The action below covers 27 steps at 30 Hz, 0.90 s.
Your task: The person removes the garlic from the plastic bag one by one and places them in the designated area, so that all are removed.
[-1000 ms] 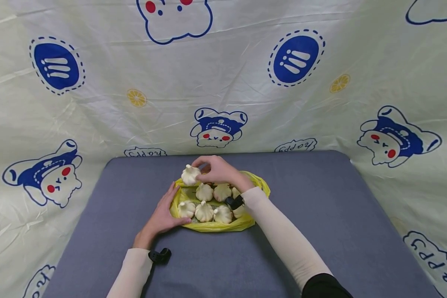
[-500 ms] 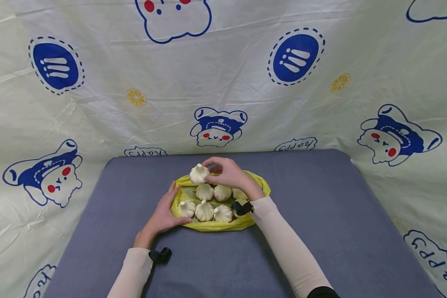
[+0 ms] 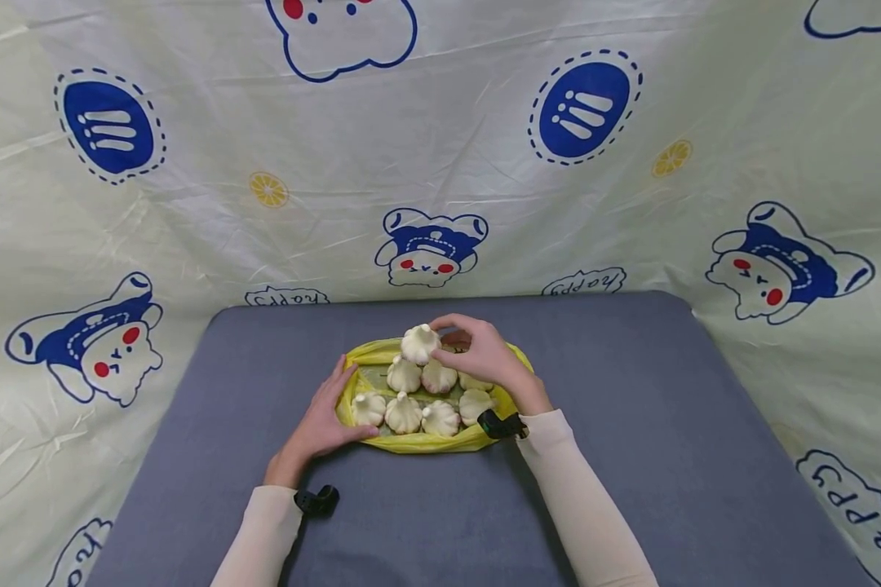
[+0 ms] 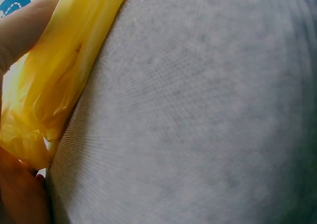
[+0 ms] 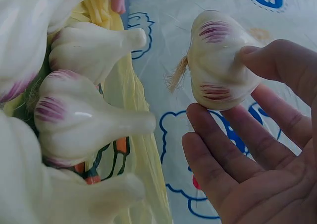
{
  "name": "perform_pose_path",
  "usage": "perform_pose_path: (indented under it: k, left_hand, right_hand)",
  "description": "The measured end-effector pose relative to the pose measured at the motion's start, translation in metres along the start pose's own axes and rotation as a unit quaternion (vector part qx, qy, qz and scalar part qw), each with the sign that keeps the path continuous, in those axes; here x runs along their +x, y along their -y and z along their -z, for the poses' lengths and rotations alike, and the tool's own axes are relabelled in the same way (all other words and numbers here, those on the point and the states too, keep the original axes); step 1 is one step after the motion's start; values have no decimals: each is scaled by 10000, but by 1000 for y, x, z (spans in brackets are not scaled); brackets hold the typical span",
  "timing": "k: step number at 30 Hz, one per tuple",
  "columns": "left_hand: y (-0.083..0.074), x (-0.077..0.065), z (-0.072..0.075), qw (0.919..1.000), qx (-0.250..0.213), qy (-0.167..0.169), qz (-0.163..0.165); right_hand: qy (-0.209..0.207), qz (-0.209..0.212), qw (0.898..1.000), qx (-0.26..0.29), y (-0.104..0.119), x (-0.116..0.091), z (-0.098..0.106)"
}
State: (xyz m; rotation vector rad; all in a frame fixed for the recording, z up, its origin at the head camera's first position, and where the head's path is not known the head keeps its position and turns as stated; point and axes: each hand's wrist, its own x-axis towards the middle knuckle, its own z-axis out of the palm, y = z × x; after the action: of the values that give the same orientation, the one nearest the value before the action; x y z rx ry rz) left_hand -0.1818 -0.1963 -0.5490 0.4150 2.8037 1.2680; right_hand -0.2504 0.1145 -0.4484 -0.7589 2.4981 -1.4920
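Observation:
A white garlic bulb [image 3: 421, 344] is pinched between the thumb and fingers of my right hand [image 3: 477, 352], over the far side of a yellow plastic bag [image 3: 426, 445]. Purple streaks and a tuft of dry roots mark that held garlic bulb [image 5: 218, 60] in the right wrist view. Inside the open bag sit several more garlic bulbs [image 3: 404, 414] in two rows, part of the back row hidden by my right hand. My left hand [image 3: 325, 417] rests against the bag's left end, fingers straight along its side and thumb at the front rim. Yellow plastic [image 4: 59, 80] lies beside that thumb.
The bag stands on a table with a grey-blue cloth [image 3: 631, 456]. Behind and around the table hangs a pale sheet [image 3: 470, 187] printed with blue cartoon figures. Each wrist wears a black strap with a camera, such as the left wrist camera [image 3: 317, 500].
My right hand has moved rightward with the garlic bulb, from the bag's far left corner to over the middle of its far side. My left hand has stayed in place.

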Motion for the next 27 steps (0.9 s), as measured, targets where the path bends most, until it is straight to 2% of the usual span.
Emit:
perform_pose_path:
  k: [14, 27]
  left_hand:
    - [0, 1, -1, 9999, 64, -4, -78]
    - [0, 0, -1, 10000, 67, -13, -47]
  right_hand:
    - [-719, -392, 9964, 240, -12, -38, 23]
    - [-1345, -483, 9895, 216, -41, -74, 53]
